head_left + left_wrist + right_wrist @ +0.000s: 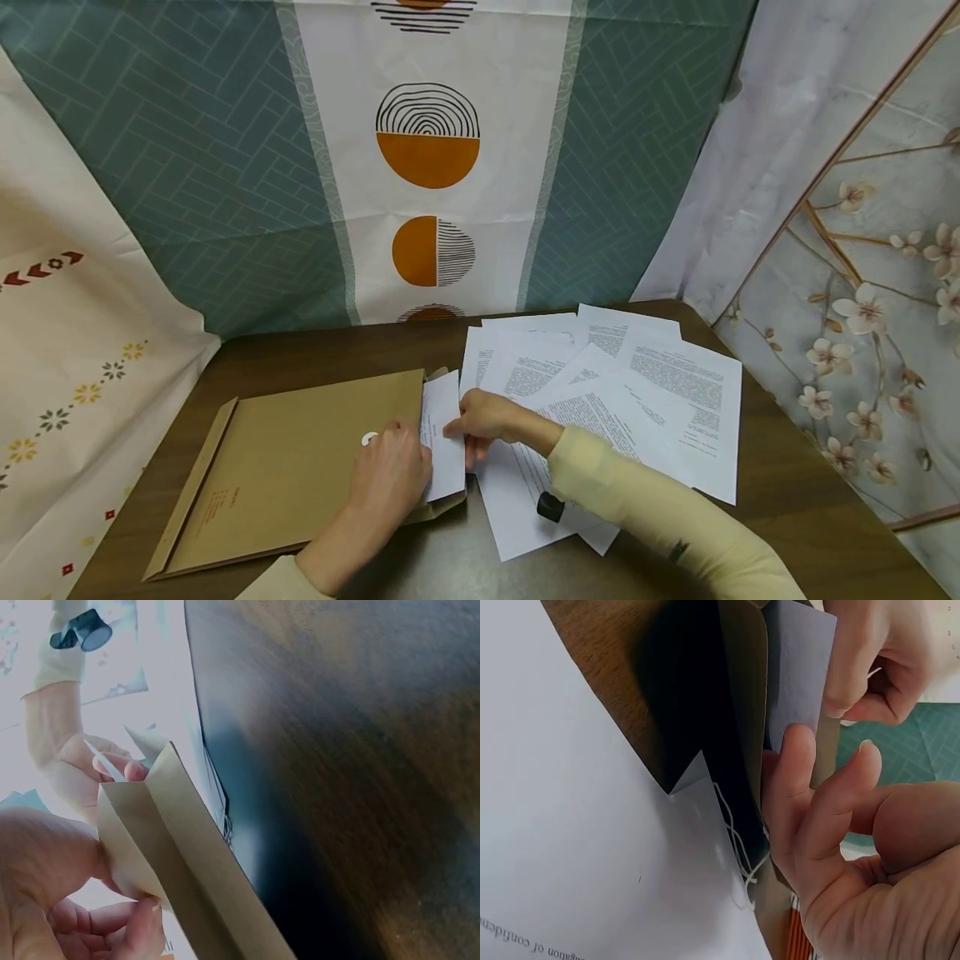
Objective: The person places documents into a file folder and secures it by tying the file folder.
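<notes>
A brown document folder (315, 458) lies at the left of the table, its open mouth facing right. My left hand (393, 471) grips the folder near that mouth; in the left wrist view its fingers close about the card beside a folded side gusset (172, 847). White printed paper (444, 433) sticks out of the mouth, with the rest hidden inside. My right hand (487, 421) pinches the paper's outer edge between thumb and fingers. In the right wrist view, a fingertip lies against the paper (802, 675), while another finger stands apart from it.
Several loose printed sheets (600, 400) overlap on the right half of the brown table (810, 500). Thin white strings (739, 851) hang by the folder's mouth. A small black device (550, 506) shows below my right forearm. Patterned curtains (225, 167) rise behind the table.
</notes>
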`<state>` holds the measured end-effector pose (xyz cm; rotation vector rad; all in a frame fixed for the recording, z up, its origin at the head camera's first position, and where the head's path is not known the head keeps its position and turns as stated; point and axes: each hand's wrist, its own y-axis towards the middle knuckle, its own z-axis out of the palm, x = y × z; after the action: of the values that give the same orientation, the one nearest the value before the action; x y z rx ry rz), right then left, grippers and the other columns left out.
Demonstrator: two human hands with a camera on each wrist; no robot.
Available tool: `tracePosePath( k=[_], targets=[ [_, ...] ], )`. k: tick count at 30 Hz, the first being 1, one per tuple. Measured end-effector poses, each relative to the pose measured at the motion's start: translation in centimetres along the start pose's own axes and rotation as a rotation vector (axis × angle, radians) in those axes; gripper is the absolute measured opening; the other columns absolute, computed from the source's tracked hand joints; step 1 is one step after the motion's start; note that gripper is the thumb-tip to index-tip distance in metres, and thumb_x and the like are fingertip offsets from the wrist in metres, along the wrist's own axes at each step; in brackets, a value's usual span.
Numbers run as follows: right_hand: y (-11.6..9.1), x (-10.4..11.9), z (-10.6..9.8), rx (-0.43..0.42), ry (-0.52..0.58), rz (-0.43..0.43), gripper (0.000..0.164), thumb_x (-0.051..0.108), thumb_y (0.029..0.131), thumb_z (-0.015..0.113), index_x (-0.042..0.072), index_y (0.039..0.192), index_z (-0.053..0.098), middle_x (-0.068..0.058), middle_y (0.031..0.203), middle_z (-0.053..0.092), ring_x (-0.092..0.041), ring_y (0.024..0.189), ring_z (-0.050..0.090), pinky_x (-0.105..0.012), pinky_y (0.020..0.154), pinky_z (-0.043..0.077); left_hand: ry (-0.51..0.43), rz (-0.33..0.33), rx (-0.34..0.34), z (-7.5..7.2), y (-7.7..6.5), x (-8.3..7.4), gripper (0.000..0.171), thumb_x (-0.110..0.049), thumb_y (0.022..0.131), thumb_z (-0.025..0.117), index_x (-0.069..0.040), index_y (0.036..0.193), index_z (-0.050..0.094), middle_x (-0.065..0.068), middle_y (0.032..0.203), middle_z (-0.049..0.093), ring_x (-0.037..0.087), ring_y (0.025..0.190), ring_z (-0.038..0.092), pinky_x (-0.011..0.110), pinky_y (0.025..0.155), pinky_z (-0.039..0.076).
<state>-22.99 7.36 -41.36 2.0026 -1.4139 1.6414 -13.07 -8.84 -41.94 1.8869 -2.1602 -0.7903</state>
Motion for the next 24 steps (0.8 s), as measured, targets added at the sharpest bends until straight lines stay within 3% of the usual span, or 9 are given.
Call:
tracePosePath(
  k=[10,16,24],
  targets=[
    [0.4,0.4,0.7,-0.006,-0.022,-0.008,0.023,0.01,0.096,0.069,-0.005,0.081,0.062,-0.016,0.056,0.066,-0.013,0.038,0.058,-0.024,0.043,0.045,-0.019,0.032,-0.023,0.1,-0.2,0.4,0.018,-0.004,0.08,0.066,0.0,0.069,0.053,0.016,0.061,0.056,0.038,0.051,0.061,0.048,0.041,0.046],
    [1.0,0.6,1.3,0.064,0.063,-0.015,0.018,-0.001,0.099,0.054,-0.008,0.083,0.055,-0.016,0.057,0.065,-0.014,0.042,0.059,-0.022,0.044,0.047,-0.046,0.033,-0.024,0.0,-0.2,0.5,0.017,-0.003,0.08,0.064,-0.002,0.069,0.051,0.016,0.061,0.055,0.038,0.05,0.06,0.048,0.041,0.046],
    [1.7,0.5,2.2,0.086,0.126,-0.037,0.034,-0.004,0.1,0.054,0.001,0.067,0.049,-0.02,0.057,0.065,-0.014,0.042,0.059,-0.022,0.043,0.048,-0.051,0.061,-0.032,-0.1,-0.3,0.7,0.014,-0.003,0.08,0.065,-0.001,0.072,0.054,0.016,0.062,0.055,0.039,0.05,0.06,0.049,0.042,0.046]
  ],
)
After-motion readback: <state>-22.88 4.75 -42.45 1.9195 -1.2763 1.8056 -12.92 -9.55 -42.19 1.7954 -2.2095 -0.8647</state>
